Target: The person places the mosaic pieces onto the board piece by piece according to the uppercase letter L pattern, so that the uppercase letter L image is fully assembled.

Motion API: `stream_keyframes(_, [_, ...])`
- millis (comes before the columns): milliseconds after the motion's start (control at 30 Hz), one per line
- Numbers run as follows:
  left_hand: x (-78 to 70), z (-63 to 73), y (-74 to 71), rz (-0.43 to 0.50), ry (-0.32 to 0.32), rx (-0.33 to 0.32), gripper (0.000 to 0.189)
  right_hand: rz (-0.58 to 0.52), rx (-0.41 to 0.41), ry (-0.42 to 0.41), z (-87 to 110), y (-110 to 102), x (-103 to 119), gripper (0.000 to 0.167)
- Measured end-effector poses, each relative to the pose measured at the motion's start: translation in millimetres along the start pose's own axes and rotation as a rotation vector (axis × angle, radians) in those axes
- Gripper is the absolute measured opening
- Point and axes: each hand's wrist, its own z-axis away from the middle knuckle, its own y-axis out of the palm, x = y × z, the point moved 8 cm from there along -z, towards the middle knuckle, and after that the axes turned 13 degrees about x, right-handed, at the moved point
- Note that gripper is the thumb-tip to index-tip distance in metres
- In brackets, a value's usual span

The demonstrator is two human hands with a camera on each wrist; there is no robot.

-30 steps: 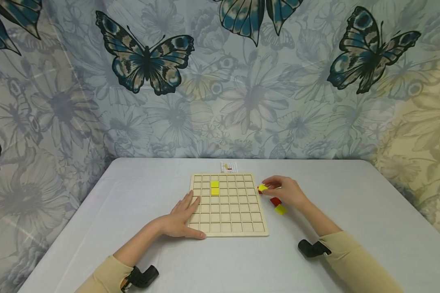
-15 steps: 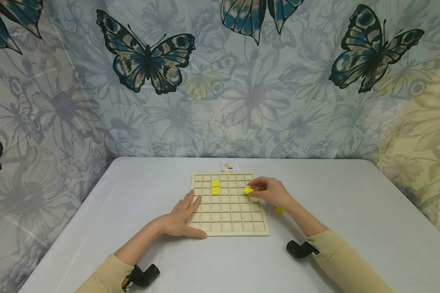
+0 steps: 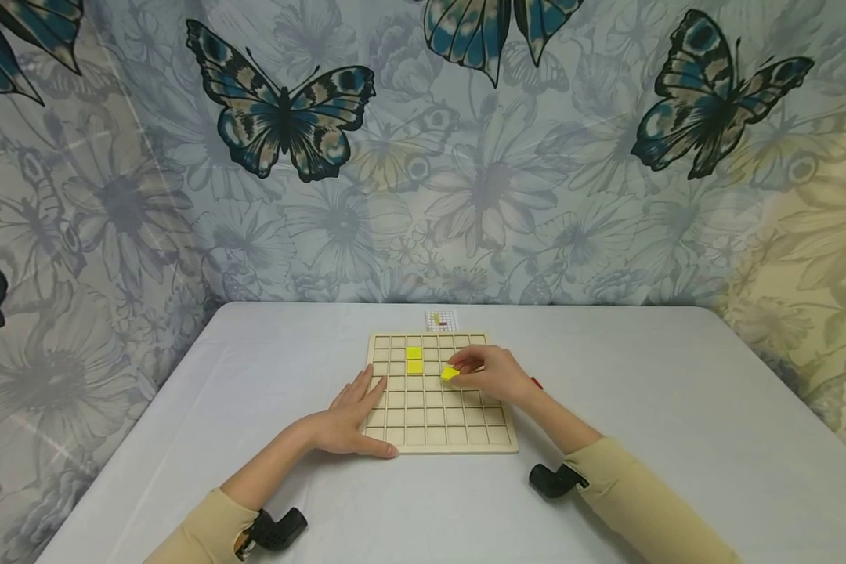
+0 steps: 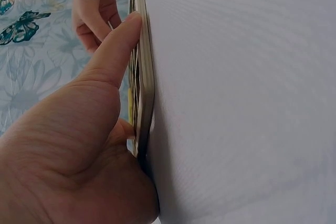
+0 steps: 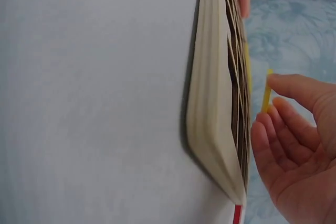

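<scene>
A pale wooden grid board (image 3: 440,440) lies flat on the table, with two yellow square tiles (image 3: 414,360) set one below the other in its upper left part. My right hand (image 3: 489,373) pinches another thin yellow tile (image 3: 450,373) between thumb and fingertips, over the board to the right of those two. In the right wrist view that pinched tile (image 5: 266,90) is seen edge-on, apart from the grid. My left hand (image 3: 348,417) lies with fingers spread on the board's left edge, its thumb at the near edge; the left wrist view shows the thumb (image 4: 113,51) against the rim.
Behind the board lies a small printed card (image 3: 440,321) with a grid and coloured squares. A red tile (image 3: 536,383) peeks out beside the right wrist, mostly hidden. White cloth covers the table (image 3: 677,407); a butterfly-patterned curtain (image 3: 493,196) hangs behind it.
My right hand has brought the yellow tile from the table at the board's right over the board, moving left. The right forearm now covers most of the loose tiles. The left hand stays put.
</scene>
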Motion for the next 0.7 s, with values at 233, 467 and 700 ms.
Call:
stream_keyframes(233, [0.7, 0.0, -0.5, -0.003, -0.011, 0.003, 0.114, 0.014, 0.033, -0.077, -8.4, 13, 12, 0.027])
stream_keyframes(467, [0.9, -0.9, 0.5, -0.003, -0.004, 0.009, 0.114, 0.044, 0.05, -0.093, -14.1, 23, 23, 0.025])
stream_keyframes(700, [2.3, -0.9, 1.3, -0.007, -0.006, 0.009, 0.114, 0.079, 0.068, -0.136, -17.6, 31, 31, 0.022])
